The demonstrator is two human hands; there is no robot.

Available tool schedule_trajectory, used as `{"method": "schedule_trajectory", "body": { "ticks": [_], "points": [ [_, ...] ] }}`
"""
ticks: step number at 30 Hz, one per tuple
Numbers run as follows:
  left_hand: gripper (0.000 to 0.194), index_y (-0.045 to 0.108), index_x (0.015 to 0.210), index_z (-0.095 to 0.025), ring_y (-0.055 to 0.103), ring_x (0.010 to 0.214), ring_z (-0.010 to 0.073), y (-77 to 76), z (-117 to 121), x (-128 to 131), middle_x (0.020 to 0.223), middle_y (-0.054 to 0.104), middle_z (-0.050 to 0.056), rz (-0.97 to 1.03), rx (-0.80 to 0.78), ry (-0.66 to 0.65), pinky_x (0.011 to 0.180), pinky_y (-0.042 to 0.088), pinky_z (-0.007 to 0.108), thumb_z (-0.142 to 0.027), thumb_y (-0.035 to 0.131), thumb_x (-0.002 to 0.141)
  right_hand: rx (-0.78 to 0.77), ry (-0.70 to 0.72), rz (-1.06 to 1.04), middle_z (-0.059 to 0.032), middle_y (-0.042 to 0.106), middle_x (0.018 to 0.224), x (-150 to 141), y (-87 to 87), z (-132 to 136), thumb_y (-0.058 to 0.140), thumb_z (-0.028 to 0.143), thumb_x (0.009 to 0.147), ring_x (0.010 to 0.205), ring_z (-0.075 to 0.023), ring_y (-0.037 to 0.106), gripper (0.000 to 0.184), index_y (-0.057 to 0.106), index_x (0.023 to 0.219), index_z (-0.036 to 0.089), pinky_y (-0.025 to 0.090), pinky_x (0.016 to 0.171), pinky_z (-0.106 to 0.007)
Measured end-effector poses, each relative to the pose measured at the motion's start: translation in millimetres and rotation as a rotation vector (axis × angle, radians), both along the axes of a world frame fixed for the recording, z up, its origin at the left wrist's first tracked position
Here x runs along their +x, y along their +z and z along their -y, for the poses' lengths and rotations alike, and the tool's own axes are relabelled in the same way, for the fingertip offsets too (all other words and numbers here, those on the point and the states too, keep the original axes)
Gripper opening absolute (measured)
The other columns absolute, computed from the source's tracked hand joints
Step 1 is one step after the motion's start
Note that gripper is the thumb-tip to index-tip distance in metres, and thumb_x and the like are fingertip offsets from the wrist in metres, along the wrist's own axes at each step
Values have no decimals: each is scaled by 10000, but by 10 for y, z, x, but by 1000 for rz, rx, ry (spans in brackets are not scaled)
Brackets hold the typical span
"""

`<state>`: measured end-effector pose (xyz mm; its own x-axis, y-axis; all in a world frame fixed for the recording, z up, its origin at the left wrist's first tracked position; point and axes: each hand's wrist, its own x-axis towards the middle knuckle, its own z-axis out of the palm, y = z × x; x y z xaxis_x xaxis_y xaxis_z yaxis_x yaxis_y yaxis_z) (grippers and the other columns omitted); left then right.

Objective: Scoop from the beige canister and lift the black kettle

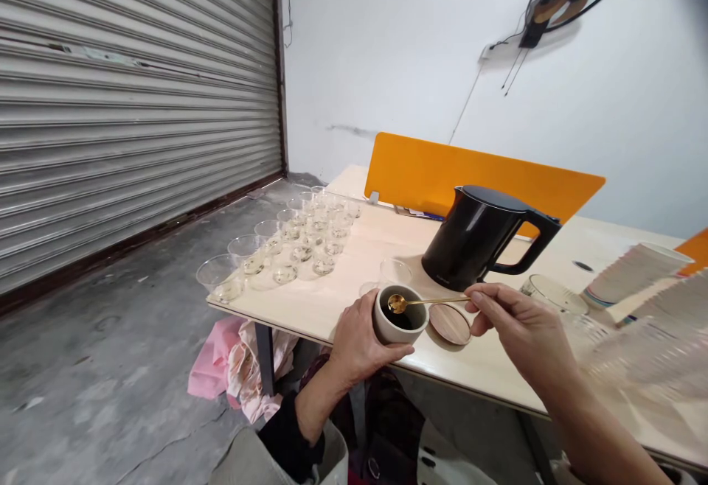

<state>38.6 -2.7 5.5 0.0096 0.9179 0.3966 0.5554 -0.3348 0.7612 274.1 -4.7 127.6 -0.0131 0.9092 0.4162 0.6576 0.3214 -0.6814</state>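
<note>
Left hand [359,343] grips ceramic cup [399,326], steadying it. Right hand [514,324] pinches gold spoon [425,300], holding it over the cup

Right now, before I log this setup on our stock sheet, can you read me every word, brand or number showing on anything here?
Black electric kettle: one small mark low on its body, too small to read.
Stack of paper cups: coloured bands only, no readable words.
Gold spoon and ceramic cup: no lettering shows.
I can read nothing else in view.
</note>
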Motion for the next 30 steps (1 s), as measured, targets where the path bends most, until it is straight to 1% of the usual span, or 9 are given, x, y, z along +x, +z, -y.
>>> {"method": "schedule_trajectory", "body": {
  "ticks": [3,8,12,16,19,22,24,27,30],
  "points": [
    [995,424,1406,-259,581,1252,356,-3,-3,2,1383,598,98,4,8,-5,1052,462,504,-535,900,577,-12,-25,-30,-6,735,686,23,6,-5,640,527,906,581,-160,669,310,751,920,238,502,589,-271],
    [979,433,1396,-262,588,1240,348,13,4,3,1368,607,92,10,8,-9,1059,457,508,-527,902,579,-14,-44,-85,-12,720,674,32,-20,-12,655,532,892,600,-168,674,321,750,915,226,506,598,-277],
    [986,425,1409,-265,597,1224,349,9,4,6,1365,609,94,5,8,-7,1035,473,499,-522,900,583,-4,-54,-174,-34,738,742,74,-46,-87,687,523,873,588,-165,669,327,750,939,209,517,577,-279],
    [984,430,1402,-256,591,1233,361,-13,-10,10,1378,600,108,-5,11,-2,1034,472,504,-538,895,582,76,-87,-271,-34,736,778,102,24,-200,715,494,861,579,-159,667,302,747,959,211,533,569,-275],
    [997,429,1399,-243,587,1236,361,-23,-18,10,1384,595,113,-7,9,-4,1039,467,505,-554,895,575,187,-139,-266,-26,737,802,42,98,-251,697,471,881,592,-156,684,273,746,973,219,540,569,-263],
    [1006,424,1403,-236,588,1229,361,-24,-18,13,1388,591,117,-14,6,5,1027,473,508,-554,895,572,367,-175,-155,-14,734,764,-87,60,-283,651,410,925,614,-158,704,226,743,999,218,555,610,-263],
    [990,430,1394,-239,595,1214,358,-23,-17,17,1384,593,114,-16,11,12,1018,478,506,-542,893,573,488,-76,29,-12,742,767,-173,-44,-315,604,332,953,641,-155,714,191,744,1010,215,563,654,-265],
    [960,437,1379,-251,599,1208,347,-21,-18,22,1376,599,102,-3,28,9,1022,478,496,-523,889,577,609,118,312,-30,765,868,-246,-217,-378,521,211,974,665,-139,717,229,744,1029,211,549,624,-245],
    [952,438,1376,-252,597,1213,341,-25,-22,23,1375,599,99,8,40,-6,1029,475,493,-518,888,579,682,98,370,-27,762,867,-244,-285,-421,486,155,987,716,-142,729,261,727,1071,208,554,643,-241]
  ]
}}
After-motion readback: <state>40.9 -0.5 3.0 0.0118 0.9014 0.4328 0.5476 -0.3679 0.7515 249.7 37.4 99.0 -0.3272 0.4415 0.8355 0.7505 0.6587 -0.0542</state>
